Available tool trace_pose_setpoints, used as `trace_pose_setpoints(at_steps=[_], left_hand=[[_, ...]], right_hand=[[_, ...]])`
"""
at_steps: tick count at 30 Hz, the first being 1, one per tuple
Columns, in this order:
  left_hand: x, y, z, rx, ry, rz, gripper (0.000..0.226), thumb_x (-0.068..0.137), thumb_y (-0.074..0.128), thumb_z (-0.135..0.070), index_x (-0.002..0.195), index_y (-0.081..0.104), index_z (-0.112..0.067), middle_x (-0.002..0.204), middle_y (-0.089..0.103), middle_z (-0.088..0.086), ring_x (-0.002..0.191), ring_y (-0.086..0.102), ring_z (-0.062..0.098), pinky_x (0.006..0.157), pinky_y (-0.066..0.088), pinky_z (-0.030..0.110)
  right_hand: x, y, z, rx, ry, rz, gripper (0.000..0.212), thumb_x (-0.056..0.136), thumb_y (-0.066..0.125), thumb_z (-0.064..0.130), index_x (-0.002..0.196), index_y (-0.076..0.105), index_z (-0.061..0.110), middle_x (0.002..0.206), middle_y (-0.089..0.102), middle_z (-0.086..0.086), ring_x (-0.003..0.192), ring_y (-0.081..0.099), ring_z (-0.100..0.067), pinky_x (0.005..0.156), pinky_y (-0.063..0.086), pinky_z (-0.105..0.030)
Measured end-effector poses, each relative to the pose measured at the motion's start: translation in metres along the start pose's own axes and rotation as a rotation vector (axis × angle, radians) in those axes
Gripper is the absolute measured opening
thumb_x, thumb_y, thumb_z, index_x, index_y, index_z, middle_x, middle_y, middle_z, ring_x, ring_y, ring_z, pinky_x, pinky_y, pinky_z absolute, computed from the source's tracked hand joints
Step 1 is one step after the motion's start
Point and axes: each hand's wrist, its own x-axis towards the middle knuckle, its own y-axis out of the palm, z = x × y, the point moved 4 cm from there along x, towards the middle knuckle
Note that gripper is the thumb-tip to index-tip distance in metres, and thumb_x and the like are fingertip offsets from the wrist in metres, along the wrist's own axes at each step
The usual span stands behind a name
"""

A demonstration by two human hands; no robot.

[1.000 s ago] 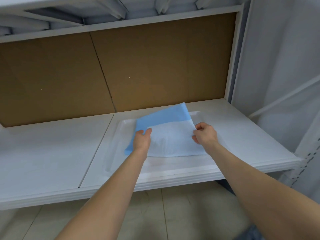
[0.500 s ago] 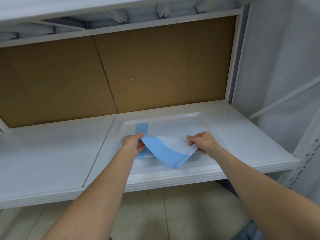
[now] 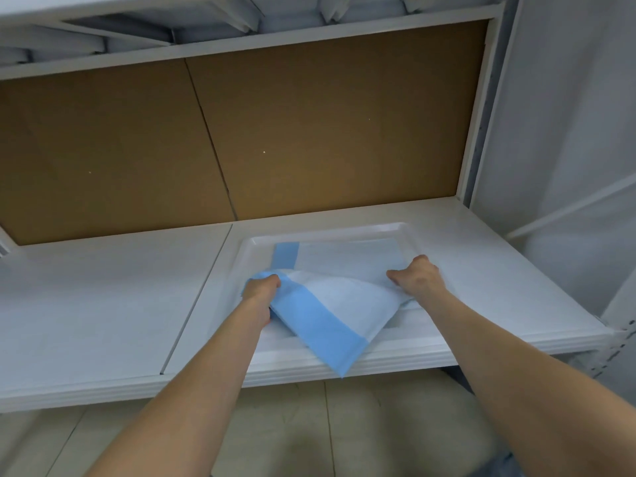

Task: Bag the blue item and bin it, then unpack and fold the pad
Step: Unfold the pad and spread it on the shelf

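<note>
A white pad (image 3: 344,304) with blue borders lies partly spread in a shallow white tray (image 3: 409,234) on the shelf. Its far part rests flat in the tray, showing one blue strip at the left. The near part is folded towards me, and a blue-edged corner hangs over the shelf's front edge. My left hand (image 3: 261,292) grips the pad's left side at the fold. My right hand (image 3: 418,278) pinches the pad's right side.
The tray sits on the right panel of a white shelf (image 3: 103,304) backed by brown board (image 3: 309,132). Another white shelf runs overhead. A white upright post (image 3: 481,115) stands at the right. Beige floor tiles (image 3: 344,425) show below.
The pad was folded up with its blue back showing; both hands have pulled its near part towards me, so the far part lies flat and a corner now droops over the shelf edge.
</note>
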Motion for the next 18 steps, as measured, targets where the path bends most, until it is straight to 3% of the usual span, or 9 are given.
trace_pose_setpoints(at_steps=[5,8,10,15,18], left_hand=[[0.016,0.002,-0.004,-0.022,0.037,0.003,0.012,0.081,0.055,-0.007,0.085,0.044,-0.011,0.078,0.051,0.01,0.062,0.051,0.024,0.062,0.043,0.03],[0.024,0.003,-0.005,-0.043,0.115,-0.013,0.031,0.079,0.057,-0.004,0.11,0.049,-0.006,0.091,0.055,0.012,0.076,0.055,0.028,0.062,0.044,0.03],[0.029,0.003,-0.008,-0.073,0.171,-0.066,0.041,0.082,0.056,-0.006,0.123,0.051,-0.004,0.097,0.055,0.011,0.084,0.054,0.027,0.07,0.044,0.032],[0.025,-0.001,-0.028,-0.256,0.279,-0.208,0.02,0.091,0.048,-0.006,0.11,0.054,-0.009,0.088,0.058,0.004,0.096,0.057,0.027,0.079,0.042,0.031],[0.025,-0.008,-0.025,-0.242,0.242,-0.282,0.032,0.094,0.044,-0.007,0.124,0.053,0.001,0.12,0.061,0.019,0.117,0.056,0.035,0.093,0.045,0.038]], right_hand=[[0.009,0.013,0.007,0.093,-0.063,0.056,0.034,0.086,0.065,0.025,0.11,0.06,0.002,0.109,0.064,-0.015,0.095,0.059,-0.032,0.084,0.049,-0.036],[0.008,0.014,0.019,0.12,-0.13,0.0,0.025,0.089,0.057,0.021,0.109,0.064,0.008,0.099,0.064,-0.011,0.087,0.058,-0.029,0.08,0.049,-0.034],[0.009,0.01,0.026,0.237,-0.151,-0.042,0.025,0.092,0.054,0.024,0.112,0.065,0.011,0.099,0.063,-0.009,0.092,0.06,-0.032,0.086,0.051,-0.039],[0.015,-0.004,0.04,0.534,-0.168,-0.168,0.03,0.097,0.05,0.022,0.121,0.06,0.007,0.117,0.064,-0.014,0.107,0.059,-0.035,0.096,0.048,-0.047],[0.021,-0.005,0.051,0.674,-0.173,-0.141,0.033,0.097,0.046,0.014,0.13,0.054,0.011,0.116,0.063,-0.012,0.104,0.061,-0.031,0.097,0.049,-0.045]])
